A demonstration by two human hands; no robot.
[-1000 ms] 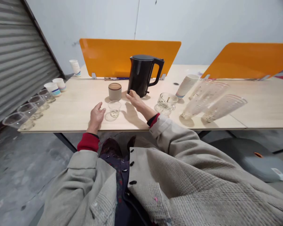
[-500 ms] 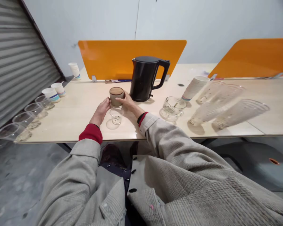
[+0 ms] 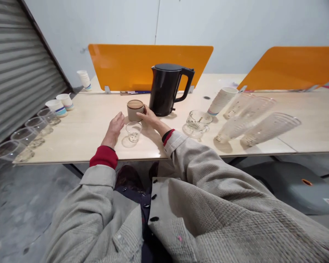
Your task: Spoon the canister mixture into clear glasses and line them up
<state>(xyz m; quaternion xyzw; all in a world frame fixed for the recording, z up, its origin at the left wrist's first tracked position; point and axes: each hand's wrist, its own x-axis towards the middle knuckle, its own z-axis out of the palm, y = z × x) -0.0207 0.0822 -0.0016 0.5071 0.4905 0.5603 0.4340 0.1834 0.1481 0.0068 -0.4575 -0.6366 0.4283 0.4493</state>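
Lightly, right hand (image 3: 150,118) on lidded jar (image 3: 135,110), left hand (image 3: 114,128) open beside it

This looks like a bare, office-style workroom in an industrial unit. A long pale wood-laminate bench desk (image 3: 79,128) carries orange desk divider panels (image 3: 142,67), a second one (image 3: 293,69) standing further right. A corrugated roller shutter (image 3: 19,65) fills the upper left, plain white walls (image 3: 235,25) rise behind, and a stained concrete floor (image 3: 24,208) shows lower left. A black electric kettle (image 3: 164,89) stands on the desk.
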